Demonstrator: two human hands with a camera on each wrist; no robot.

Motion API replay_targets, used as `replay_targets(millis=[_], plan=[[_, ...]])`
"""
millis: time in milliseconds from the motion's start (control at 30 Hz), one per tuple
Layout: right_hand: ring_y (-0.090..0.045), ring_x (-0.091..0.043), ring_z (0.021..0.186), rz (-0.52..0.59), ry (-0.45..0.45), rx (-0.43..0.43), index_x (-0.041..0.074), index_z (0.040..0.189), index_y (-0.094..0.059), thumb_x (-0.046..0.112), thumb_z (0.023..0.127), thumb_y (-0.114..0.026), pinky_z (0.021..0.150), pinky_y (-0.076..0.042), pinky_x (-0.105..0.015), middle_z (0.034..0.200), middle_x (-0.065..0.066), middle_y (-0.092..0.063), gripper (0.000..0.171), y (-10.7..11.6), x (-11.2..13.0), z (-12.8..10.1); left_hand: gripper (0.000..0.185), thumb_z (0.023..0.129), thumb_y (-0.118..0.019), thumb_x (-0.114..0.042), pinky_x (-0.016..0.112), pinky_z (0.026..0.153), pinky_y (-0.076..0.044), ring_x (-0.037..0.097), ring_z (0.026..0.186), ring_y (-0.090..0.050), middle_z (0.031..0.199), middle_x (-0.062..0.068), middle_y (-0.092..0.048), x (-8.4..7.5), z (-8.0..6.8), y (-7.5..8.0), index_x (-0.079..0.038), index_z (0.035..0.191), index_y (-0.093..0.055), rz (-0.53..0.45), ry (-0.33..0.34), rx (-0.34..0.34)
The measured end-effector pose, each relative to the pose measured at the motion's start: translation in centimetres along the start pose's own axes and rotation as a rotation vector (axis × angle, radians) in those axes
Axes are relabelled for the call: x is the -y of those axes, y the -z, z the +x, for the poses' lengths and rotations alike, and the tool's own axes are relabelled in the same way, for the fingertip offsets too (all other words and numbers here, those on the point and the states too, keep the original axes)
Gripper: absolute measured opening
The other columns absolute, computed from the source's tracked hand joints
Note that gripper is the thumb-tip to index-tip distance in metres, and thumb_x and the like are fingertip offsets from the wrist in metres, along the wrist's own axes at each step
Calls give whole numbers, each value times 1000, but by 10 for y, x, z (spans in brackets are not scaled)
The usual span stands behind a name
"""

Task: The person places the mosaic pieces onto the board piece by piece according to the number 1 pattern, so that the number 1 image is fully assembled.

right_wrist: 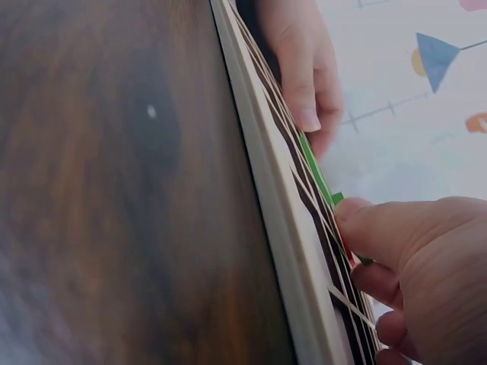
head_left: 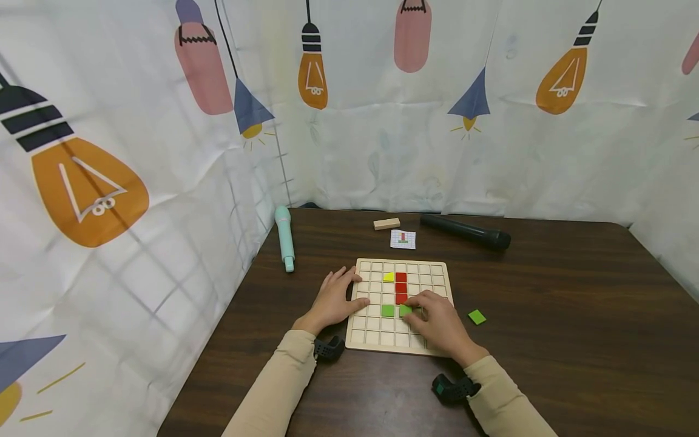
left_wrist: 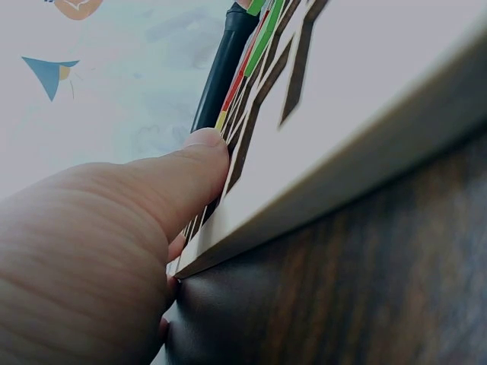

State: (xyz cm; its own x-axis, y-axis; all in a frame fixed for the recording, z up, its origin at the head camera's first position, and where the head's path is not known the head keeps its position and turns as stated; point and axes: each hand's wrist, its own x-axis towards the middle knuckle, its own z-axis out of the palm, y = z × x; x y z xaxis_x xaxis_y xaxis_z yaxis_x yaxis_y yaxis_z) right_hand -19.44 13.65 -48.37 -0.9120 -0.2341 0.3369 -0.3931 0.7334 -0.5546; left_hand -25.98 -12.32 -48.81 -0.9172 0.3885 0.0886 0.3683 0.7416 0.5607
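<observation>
A: The right hand [head_left: 443, 326] is on the wooden grid board [head_left: 377, 340], and its grip is narrow, fingertips pinched on a green tile [head_left: 405, 310] that sits in the row just under the red column [head_left: 401, 287]. A second green tile [head_left: 388, 311] lies in the cell to its left, touching or nearly so.

B: And the other hand?

A: The left hand [head_left: 334, 299] lies flat on the board's left edge, fingers straight, holding nothing, only pressing down. The left wrist view shows the thumb [left_wrist: 194, 163] against the top face at the rim.

B: So what could slip here?

A: I'd judge the tile may catch on a grid rib and sit tilted instead of flat in its cell. The right wrist view shows the thumb [right_wrist: 365, 220] over it, so the edge is hidden and I can't tell if it is seated. A sideways push could also nudge the neighbouring green tile or the lowest red one out of place.

B: The board itself?

A: If the left hand eases off, a push from the right might slide the board across the counter [head_left: 573, 303]. The yellow tile [head_left: 388, 277] near the top could then jump its cell.

B: Anything else nearby?

A: A spare green tile [head_left: 477, 317] lies on the counter just right of the board, near the right wrist; a sleeve could sweep it away. The small pattern card [head_left: 403, 239] sits behind the board, well apart from both hands.
</observation>
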Motion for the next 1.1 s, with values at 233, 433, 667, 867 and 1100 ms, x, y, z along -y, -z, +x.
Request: replay_targets(millis=[233,433,667,867,1100], plan=[[-59,-12,88,-23,8,-13,16,102,-76,23,80,-82,78,-51,-35,96,9,-65,23,-3,1,0,54,90,-68,-46,47,121,-5,26,148,-19,158,5,-31,0,0,0,-16,133,-54,-4,2,-2],[-54,-9,78,-36,30,-56,17,100,-76,23,79,-83,68,-45,-29,94,9,-64,23,-8,0,1,55,90,-68,-46,47,121,-5,27,148,-19,158,6,-31,-1,0,0,-15,133,-55,4,-2,-4],[-52,-10,78,-32,8,-34,17,101,-75,23,79,-83,68,-44,-29,94,7,-63,24,-9,0,1,55,90,-68,-46,46,121,-5,26,148,-20,158,6,-31,-1,0,0,-14,133,-54,20,1,0],[-49,-9,75,-38,7,-27,18,102,-75,24,80,-83,65,-41,-28,94,7,-63,24,-9,0,1,55,90,-68,-46,47,121,-5,27,148,-20,158,7,-31,-1,1,0,-15,133,-54,15,0,-5],[-47,-9,73,-31,16,-42,17,101,-76,24,79,-84,63,-40,-26,94,8,-63,25,-9,-1,1,54,90,-68,-46,47,121,-5,27,148,-19,158,6,-31,0,1,0,-15,132,-54,12,-2,-4]])
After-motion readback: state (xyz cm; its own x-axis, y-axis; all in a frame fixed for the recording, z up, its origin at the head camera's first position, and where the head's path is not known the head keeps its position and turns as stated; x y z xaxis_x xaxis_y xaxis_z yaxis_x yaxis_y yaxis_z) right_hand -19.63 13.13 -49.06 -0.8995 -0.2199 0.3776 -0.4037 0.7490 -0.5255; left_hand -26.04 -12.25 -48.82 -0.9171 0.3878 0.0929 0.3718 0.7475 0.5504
